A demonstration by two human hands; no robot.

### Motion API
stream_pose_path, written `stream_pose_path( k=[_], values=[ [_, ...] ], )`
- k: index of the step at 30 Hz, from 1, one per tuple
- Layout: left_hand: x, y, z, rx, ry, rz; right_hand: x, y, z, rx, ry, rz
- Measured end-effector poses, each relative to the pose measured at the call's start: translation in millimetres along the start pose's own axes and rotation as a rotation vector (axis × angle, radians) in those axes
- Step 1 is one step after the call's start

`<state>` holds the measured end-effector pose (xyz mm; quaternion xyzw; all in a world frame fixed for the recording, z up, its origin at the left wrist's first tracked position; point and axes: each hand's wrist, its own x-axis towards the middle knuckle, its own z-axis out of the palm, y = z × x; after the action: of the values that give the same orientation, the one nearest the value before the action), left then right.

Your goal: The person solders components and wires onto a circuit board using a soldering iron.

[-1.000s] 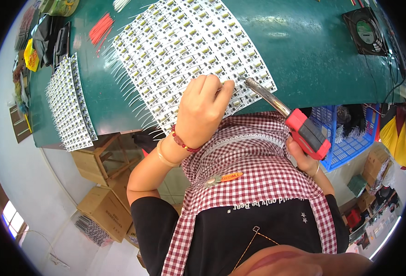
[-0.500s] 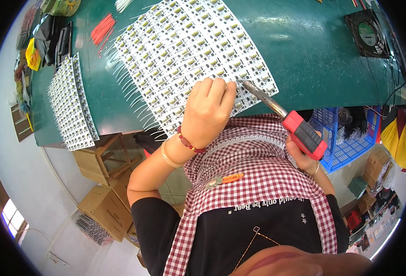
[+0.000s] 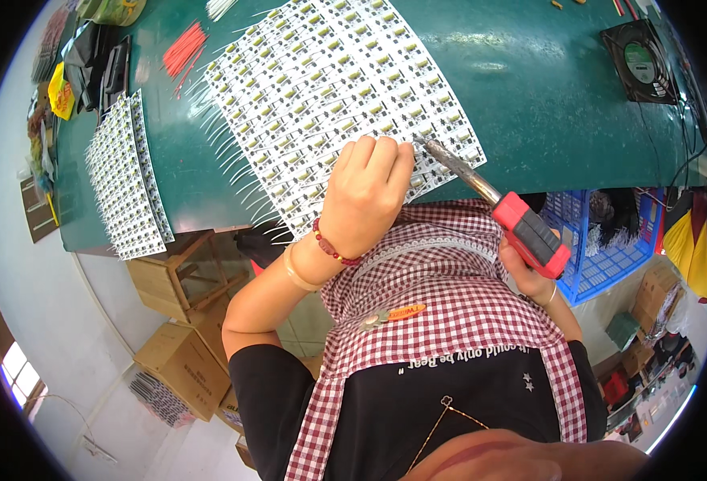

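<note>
A large white panel of many small circuit boards (image 3: pixel 345 88) lies on the green table, with white wires sticking out along its left side. Over its near edge, my left hand (image 3: pixel 372 180) is closed with the fingertips pinched together; what they hold, if anything, is hidden. My right hand (image 3: pixel 527 276) grips a soldering iron (image 3: pixel 530 234) by its red and black handle. Its metal barrel points up and left, and the dark tip is at the panel, right beside my left fingertips. Whether the tip touches a board I cannot tell.
More circuit board panels (image 3: pixel 125 180) lie at the table's left edge. Red wires (image 3: pixel 183 50) and white wires (image 3: pixel 219 8) lie farther back. A black fan (image 3: pixel 640 60) stands at the far right. Below the table are a blue crate (image 3: pixel 602 272) and cardboard boxes (image 3: pixel 179 365).
</note>
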<state>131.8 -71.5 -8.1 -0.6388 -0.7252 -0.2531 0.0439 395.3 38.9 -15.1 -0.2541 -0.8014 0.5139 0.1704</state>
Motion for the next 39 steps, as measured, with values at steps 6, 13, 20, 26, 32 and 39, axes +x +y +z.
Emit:
stream_pose_path(
  k=[6, 13, 20, 26, 32, 39],
  values=[
    [1, 1, 0, 0.002, 0.01, 0.011, -10, 6, -1, 0.016, -0.007, 0.031],
    [1, 0, -1, 0.037, -0.01, 0.016, -21, 14, -1, 0.223, 0.146, 0.251],
    [2, 1, -10, 0.124, 0.019, 0.047, -17, 10, -2, 0.267, 0.079, 0.244],
    [11, -11, -18, 0.036, 0.031, 0.028, -21, 12, 4, 0.107, 0.118, 0.173],
    [11, -15, -10, -0.032, -0.02, 0.013, -12, 7, 2, 0.277, -0.033, 0.275],
    [11, -16, -6, -0.047, -0.038, 0.002, -11, 3, 5, 0.263, 0.006, 0.297]
  ],
)
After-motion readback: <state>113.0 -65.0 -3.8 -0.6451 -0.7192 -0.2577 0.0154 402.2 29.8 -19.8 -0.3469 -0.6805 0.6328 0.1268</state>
